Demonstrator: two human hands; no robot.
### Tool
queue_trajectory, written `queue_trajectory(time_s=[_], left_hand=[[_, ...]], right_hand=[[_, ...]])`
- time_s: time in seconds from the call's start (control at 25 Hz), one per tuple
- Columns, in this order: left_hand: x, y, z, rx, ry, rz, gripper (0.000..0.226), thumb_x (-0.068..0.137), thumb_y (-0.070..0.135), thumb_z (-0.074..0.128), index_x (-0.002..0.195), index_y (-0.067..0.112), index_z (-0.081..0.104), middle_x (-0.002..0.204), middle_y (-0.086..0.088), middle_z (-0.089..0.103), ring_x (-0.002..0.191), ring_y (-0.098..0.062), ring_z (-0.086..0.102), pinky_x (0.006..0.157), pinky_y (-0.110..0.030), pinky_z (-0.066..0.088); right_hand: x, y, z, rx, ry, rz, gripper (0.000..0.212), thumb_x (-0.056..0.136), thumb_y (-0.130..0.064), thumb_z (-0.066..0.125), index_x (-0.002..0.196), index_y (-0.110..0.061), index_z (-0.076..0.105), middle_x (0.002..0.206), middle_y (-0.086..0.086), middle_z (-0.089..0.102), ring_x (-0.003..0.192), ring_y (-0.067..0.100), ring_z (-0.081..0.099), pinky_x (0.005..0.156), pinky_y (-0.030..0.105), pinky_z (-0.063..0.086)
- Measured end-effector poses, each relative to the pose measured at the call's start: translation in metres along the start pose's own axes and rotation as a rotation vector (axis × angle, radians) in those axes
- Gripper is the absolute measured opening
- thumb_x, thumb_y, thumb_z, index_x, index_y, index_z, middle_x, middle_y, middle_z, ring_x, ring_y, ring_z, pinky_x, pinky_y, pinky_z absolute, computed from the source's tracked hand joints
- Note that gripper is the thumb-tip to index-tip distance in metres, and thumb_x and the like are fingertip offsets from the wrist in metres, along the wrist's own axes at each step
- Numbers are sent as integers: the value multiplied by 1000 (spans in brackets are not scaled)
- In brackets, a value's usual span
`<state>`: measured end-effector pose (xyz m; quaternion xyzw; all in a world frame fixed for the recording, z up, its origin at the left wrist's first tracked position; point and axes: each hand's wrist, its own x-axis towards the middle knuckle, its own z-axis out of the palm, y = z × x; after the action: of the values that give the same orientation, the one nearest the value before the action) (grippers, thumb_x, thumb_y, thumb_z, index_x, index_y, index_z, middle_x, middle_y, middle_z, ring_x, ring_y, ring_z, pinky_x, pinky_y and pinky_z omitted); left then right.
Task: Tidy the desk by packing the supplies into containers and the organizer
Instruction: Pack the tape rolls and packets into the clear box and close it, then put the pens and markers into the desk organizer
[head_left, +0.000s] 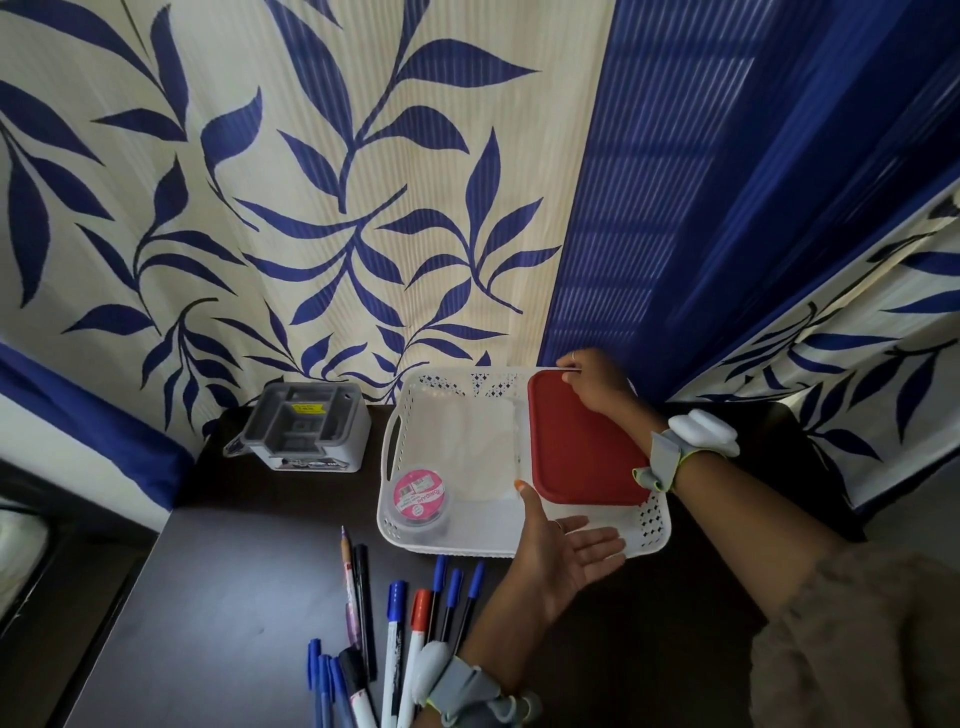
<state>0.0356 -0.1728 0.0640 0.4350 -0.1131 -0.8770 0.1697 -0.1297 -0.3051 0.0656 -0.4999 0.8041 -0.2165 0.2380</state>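
Red-lidded box (584, 447) pinched at upper right by right hand (597, 384), left hand (566, 551) spread: likely jamming against basket (395, 441) wall, tipping.

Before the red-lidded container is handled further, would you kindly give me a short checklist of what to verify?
1. Right hand on the far corner of the red lid: ok.
2. Left hand open, thumb at the lid's near edge: ok.
3. Lid sealed on its container: cannot tell.
4. Lidded container sits inside the white basket: ok.
5. Pens packed: not ok, loose on the desk.
6. Grey organizer upright, open: ok.
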Motion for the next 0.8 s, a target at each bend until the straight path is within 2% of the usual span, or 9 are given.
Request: queue_trajectory(time_s=[0.08,0.2,0.32,0.44,0.52,0.6,0.68,0.8], left_hand=[[-8,-1,-2,74,17,29,96,81,77,9,129,0,41,116,-27,60,96,-33,64,76,-42,55],[-23,1,-7,194,40,143,83,85,72,7,110,9,55,105,-19,66,99,-29,64,80,-39,53],[-39,4,-18,279,79,258,77,86,70,6,99,17,61,99,-11,70,99,-22,64,79,-34,53],[-60,5,-34,349,114,364,75,88,67,6,98,19,63,100,-8,70,97,-19,64,79,-32,52],[-77,1,-46,366,135,429,71,91,63,8,96,19,62,97,-9,69,97,-19,64,83,-33,51],[-90,-6,-59,368,182,466,68,92,61,10,94,16,61,93,-8,69,93,-19,64,79,-32,52],[-101,-14,-73,371,228,470,71,93,60,11,100,9,60,92,-9,68,91,-20,64,76,-31,51],[-113,-27,-92,424,280,442,76,93,59,9,117,5,57,108,-13,63,107,-27,60,87,-35,47]], right_hand=[[-22,-14,-4,8,39,-51,28,91,-8,55,117,-8,65,124,10,64,115,25,58,99,30,42],[-62,-43,-7,92,64,-166,27,91,-3,54,115,-3,66,119,11,66,112,23,60,92,19,38],[-104,-64,-2,205,53,-254,24,90,-2,56,111,-4,68,117,9,66,109,20,61,90,21,42],[-145,-77,12,259,32,-310,21,89,-5,58,104,-11,71,111,8,67,104,18,60,92,26,44],[-176,-82,21,286,-8,-332,21,89,-6,57,104,-13,71,109,7,67,103,16,60,90,23,42],[-204,-83,34,316,-33,-312,22,89,-8,57,104,-14,71,107,4,67,102,13,59,89,21,40],[-229,-78,50,352,-55,-271,22,89,-9,56,104,-14,71,108,2,67,101,11,59,88,19,41],[-255,-66,77,425,-92,-175,22,88,-6,56,104,-11,71,107,4,70,95,9,61,86,19,45]])
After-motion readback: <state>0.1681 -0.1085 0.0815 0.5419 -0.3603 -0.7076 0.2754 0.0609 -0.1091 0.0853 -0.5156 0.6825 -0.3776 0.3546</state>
